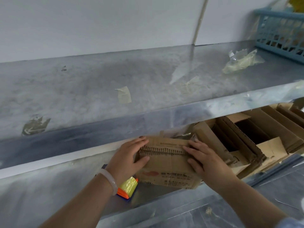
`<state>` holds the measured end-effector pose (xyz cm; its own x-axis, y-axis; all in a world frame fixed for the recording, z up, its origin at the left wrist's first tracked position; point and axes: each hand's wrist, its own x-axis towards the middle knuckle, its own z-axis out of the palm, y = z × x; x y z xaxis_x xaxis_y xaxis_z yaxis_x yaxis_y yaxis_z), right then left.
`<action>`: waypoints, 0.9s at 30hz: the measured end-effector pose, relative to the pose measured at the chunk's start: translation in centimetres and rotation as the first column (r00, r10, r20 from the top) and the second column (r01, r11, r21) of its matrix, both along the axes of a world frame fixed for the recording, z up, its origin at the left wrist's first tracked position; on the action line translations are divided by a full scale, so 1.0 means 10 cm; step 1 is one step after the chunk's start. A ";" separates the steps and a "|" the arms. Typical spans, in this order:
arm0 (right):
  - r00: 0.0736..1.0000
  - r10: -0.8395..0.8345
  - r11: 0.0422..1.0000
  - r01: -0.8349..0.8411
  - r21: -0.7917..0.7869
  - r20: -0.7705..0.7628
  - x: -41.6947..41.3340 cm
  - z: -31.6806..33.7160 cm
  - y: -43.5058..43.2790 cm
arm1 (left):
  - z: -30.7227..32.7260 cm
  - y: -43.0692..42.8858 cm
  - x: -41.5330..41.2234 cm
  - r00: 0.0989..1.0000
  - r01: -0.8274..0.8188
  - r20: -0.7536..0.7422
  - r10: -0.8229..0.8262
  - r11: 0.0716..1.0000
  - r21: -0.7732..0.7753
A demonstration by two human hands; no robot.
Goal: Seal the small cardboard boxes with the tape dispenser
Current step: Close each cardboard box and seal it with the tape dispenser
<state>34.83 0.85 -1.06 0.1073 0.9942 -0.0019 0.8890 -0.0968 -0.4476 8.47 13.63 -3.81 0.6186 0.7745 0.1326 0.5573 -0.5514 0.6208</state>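
A small cardboard box [166,167] sits on the lower metal shelf, its torn top flaps folded down. My left hand [130,157] grips its left end, fingers over the top and thumb on the front. My right hand [205,160] presses flat on its right end. The tape dispenser [127,188], orange and blue with a roll of yellowish tape, lies on the shelf just left of the box, partly hidden by my left wrist.
More open cardboard boxes [256,137] stand to the right on the lower shelf. The upper metal shelf [115,89] overhangs the box and carries tape scraps [124,94], crumpled plastic [241,61] and a blue basket [281,32].
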 end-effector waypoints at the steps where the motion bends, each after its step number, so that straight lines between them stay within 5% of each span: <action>1: 1.000 0.018 0.999 -0.017 -0.029 0.019 -0.02 -0.02 0.00 | -0.05 -0.02 -0.01 0.999 -0.008 -0.032 0.009 1.000 0.025; 7: 0.965 0.167 0.973 -0.129 -0.190 0.201 -0.11 -0.03 0.09 | -0.13 -0.15 -0.05 0.996 -0.083 -0.029 0.087 0.990 0.113; 11: 0.956 0.207 0.966 -0.165 -0.201 0.209 -0.12 -0.03 0.17 | -0.19 -0.48 -0.21 0.869 -0.485 0.021 0.495 0.841 0.238; 16: 0.928 0.304 0.940 -0.256 -0.223 0.215 -0.16 -0.01 0.27 | -0.25 -0.87 -0.39 0.593 -0.798 -0.074 0.802 0.573 -0.188; 18: 0.906 0.349 0.927 -0.294 -0.234 0.240 -0.19 -0.01 0.32 | -0.29 -0.92 -0.44 0.590 -0.789 -0.117 0.799 0.539 -0.296; 21: 0.866 0.422 0.898 -0.357 -0.259 0.270 -0.23 0.00 0.39 | -0.36 -0.95 -0.48 0.497 -0.587 0.019 0.868 0.352 -0.729; 27: 0.776 0.515 0.857 -0.451 -0.251 0.365 -0.29 -0.01 0.44 | -0.37 -1.15 -0.66 0.428 -0.515 0.159 0.890 0.385 -0.766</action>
<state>31.93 5.25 -1.20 -0.3640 0.9069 -0.2122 0.9310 0.3613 -0.0528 1.85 2.09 -7.51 -0.2325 0.8808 -0.4125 0.0614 0.4365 0.8976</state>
